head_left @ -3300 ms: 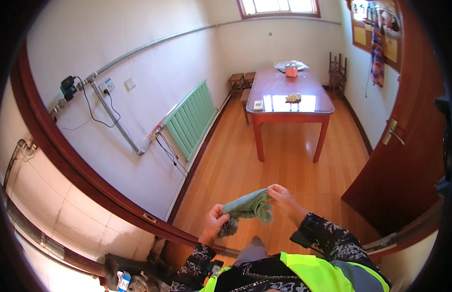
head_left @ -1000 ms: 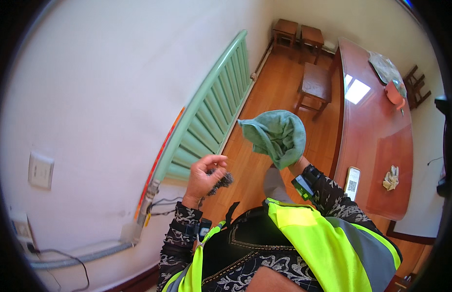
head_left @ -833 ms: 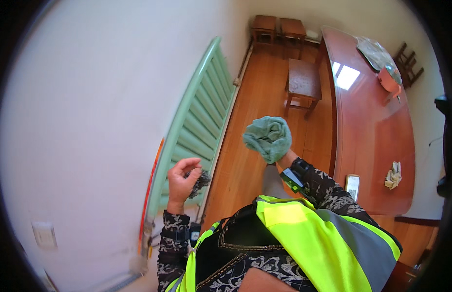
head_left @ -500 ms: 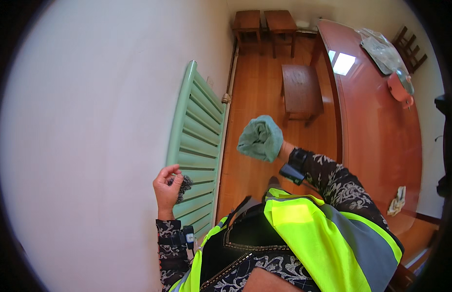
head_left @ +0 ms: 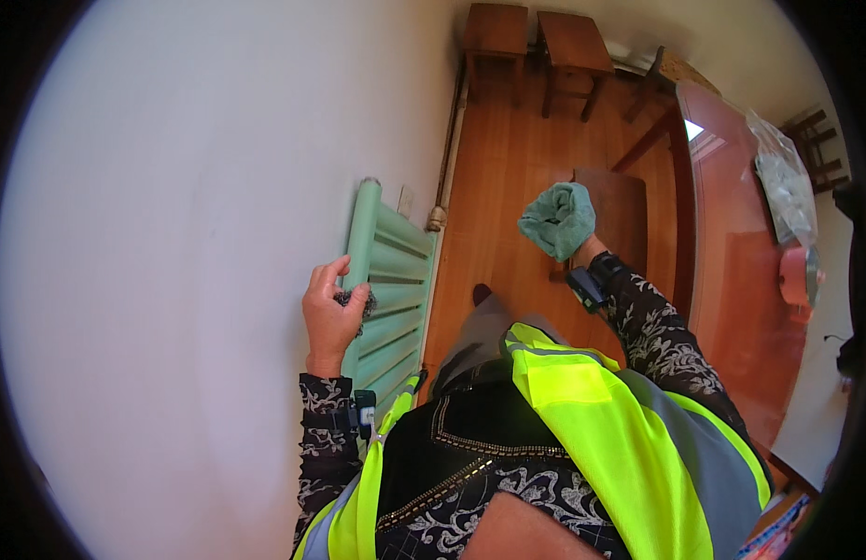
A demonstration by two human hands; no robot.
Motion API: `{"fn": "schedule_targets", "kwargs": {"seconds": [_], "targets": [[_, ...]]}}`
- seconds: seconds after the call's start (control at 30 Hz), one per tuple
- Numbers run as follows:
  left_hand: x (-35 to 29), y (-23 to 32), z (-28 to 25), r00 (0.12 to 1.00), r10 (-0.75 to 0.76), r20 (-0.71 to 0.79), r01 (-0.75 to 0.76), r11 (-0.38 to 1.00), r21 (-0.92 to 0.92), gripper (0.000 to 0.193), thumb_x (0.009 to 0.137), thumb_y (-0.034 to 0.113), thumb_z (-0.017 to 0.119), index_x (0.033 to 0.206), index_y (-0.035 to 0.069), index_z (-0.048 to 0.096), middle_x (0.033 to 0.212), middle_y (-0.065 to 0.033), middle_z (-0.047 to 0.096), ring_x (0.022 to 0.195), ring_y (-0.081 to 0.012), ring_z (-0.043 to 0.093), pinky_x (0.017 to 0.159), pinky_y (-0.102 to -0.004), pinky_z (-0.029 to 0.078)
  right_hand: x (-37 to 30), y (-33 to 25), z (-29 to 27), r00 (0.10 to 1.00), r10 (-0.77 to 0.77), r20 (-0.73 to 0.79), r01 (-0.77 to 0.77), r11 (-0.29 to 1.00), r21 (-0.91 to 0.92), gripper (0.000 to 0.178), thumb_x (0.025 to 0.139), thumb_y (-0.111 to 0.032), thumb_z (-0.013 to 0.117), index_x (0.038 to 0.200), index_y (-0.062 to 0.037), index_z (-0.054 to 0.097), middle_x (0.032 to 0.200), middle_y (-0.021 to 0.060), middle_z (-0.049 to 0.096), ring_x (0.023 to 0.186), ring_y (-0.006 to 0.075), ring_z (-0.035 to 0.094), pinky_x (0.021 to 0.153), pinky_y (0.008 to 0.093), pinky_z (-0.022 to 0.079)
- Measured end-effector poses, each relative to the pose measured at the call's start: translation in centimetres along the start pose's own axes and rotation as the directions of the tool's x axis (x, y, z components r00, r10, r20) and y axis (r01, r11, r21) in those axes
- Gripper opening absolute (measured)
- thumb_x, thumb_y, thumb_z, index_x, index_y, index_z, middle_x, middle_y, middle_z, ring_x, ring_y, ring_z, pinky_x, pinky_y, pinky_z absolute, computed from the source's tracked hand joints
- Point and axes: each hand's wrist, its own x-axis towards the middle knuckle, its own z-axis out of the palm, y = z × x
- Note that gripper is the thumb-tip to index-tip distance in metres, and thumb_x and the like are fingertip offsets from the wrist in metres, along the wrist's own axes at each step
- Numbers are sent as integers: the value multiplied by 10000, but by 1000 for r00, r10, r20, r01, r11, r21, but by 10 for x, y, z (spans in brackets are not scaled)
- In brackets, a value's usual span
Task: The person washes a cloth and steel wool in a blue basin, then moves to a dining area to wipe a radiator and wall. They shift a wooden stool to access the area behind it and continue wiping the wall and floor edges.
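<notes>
A green radiator [head_left: 388, 261] is fixed along the wall at my left. My left hand [head_left: 328, 313] is closed at its upper edge, pinching a dark grey, mesh-like scourer [head_left: 370, 304] between thumb and fingers. Out over the floor, my right hand [head_left: 592, 248] grips a bunched green cloth [head_left: 558, 222]. The cloth is gathered into a cup shape with a hollow facing up, and it hides most of the fingers.
A brown wooden stool [head_left: 620, 210] stands beyond my right hand, partly behind the cloth. Farther back are more stools [head_left: 575, 45]. On the right, a reddish glossy table [head_left: 732, 261] carries a plastic bag [head_left: 788, 191] and a pink pot [head_left: 797, 278].
My view has shifted forward along the radiator. My left hand has moved up to the radiator's top edge, still holding the scourer. The cloth and right hand have moved farther out and right.
</notes>
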Motion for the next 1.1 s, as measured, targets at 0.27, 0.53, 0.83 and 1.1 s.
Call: {"fn": "schedule_targets", "kwargs": {"seconds": [0.27, 0.53, 0.83, 1.1], "targets": [[64, -17, 32, 981, -89, 170, 29, 945, 326, 558, 718, 130, 680, 1228, 24, 481, 1184, -175, 515, 1078, -361, 517, 867, -399, 454, 121, -34, -2, 988, 54, -147, -72, 990, -122, 252, 890, -288, 542, 1005, -71, 596, 962, 103, 637, 905, 299, 608, 806, 432, 503], [84, -76, 49, 920, -334, 205, 218, 870, 441, 564, 734, 137, 684, 1243, 28, 467, 1143, -182, 523, 989, -369, 559, 774, -422, 483, 293, -62, 19, 957, 82, -279, -178, 923, -340, 241, 884, -276, 539, 984, -65, 596, 946, 111, 639, 888, 304, 607, 799, 428, 501], [82, -113, 54, 696, -706, 128, 469, 582, 664, 302, 728, 202, 693, 956, 40, 580, 922, -176, 594, 695, -333, 601, 588, -412, 499, 496, -87, -28, 959, 62, -277, -250, 647, -720, 230, 877, -263, 536, 961, -58, 597, 928, 120, 640, 868, 311, 606, 790, 424, 499], [77, -50, 43, 589, -804, 80, 300, 310, 902, 737, 654, 405, 798, 1230, 70, 484, 841, -136, 660, 648, -325, 638, 564, -366, 542, 664, -73, -20, 993, -97, -68, -34, 318, -948, 220, 872, -251, 534, 940, -51, 597, 912, 128, 641, 851, 316, 605, 783, 421, 497]]}}
